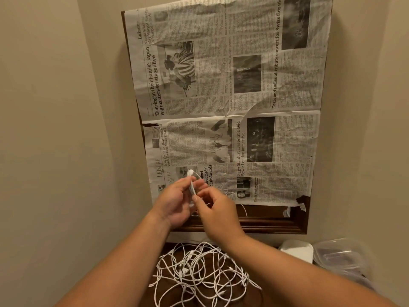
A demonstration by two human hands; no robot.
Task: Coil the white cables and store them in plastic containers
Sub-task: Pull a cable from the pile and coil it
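1. Head view: our left hand point(177, 201) pinches the small white coil point(192, 185) upright between its fingertips; our right hand point(213, 209) grips its lower end, likely winding
2. Below our fingers: tangled cables point(199, 275), clear containers point(340, 260) waiting beside

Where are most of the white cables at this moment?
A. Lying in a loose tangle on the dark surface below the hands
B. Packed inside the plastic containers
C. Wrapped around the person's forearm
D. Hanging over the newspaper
A: the tangled pile of white cables lies below both hands, while only one small coil is held between the left hand and right hand.
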